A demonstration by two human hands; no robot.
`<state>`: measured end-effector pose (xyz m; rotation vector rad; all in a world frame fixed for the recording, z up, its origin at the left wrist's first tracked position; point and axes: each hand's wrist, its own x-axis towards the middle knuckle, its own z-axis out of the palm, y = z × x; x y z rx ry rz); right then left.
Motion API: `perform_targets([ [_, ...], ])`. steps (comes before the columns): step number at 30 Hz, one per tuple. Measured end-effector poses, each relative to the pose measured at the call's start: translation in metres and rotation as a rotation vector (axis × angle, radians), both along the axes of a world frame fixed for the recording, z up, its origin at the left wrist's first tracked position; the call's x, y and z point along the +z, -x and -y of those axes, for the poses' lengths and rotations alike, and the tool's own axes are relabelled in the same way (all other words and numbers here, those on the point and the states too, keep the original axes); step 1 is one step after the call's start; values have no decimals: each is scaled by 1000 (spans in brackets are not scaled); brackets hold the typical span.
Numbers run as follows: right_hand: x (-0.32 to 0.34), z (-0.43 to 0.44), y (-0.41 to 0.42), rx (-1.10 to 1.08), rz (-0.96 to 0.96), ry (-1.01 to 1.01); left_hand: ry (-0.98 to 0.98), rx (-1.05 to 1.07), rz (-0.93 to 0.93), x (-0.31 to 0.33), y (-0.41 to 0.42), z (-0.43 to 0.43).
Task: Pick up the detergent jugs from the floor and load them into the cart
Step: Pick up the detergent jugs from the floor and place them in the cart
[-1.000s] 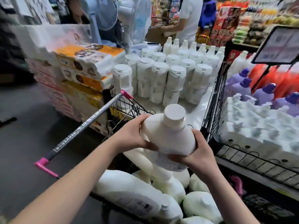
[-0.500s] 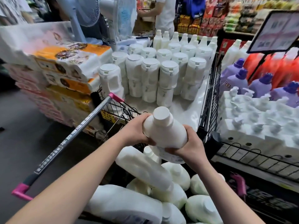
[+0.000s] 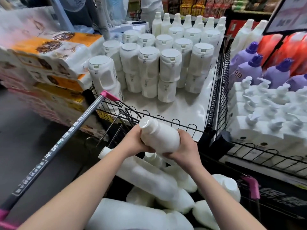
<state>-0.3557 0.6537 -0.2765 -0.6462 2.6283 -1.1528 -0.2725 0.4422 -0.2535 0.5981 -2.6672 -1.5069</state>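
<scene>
You hold one detergent jug (image 3: 159, 136) in both hands: your left grip (image 3: 132, 143) is clamped on one side, your right grip (image 3: 184, 146) on the other. It hangs tilted above the cart (image 3: 66, 138), over the pile of jugs (image 3: 149, 178) lying inside. Several look loaded; this one isn't set down yet. I can't tell how many remain.

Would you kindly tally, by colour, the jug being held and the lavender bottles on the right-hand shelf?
White plastic detergent jug, gripped by left hand and right hand: 1
Lavender plastic bottles: 4
Total: 5
</scene>
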Motion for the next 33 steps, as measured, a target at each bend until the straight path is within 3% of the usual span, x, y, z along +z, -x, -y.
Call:
perform_targets([
  [9,-36,32,1,75,-74,-205,20,111,-30,4,-22,18],
  [23,-59,88,10,78,-30,-311,152,130,-1,3,-40,41],
  [29,-66,80,11,121,-3,-215,125,141,-2,-2,-43,42],
  [33,-62,62,13,143,34,30,117,137,-12,2,-42,39],
])
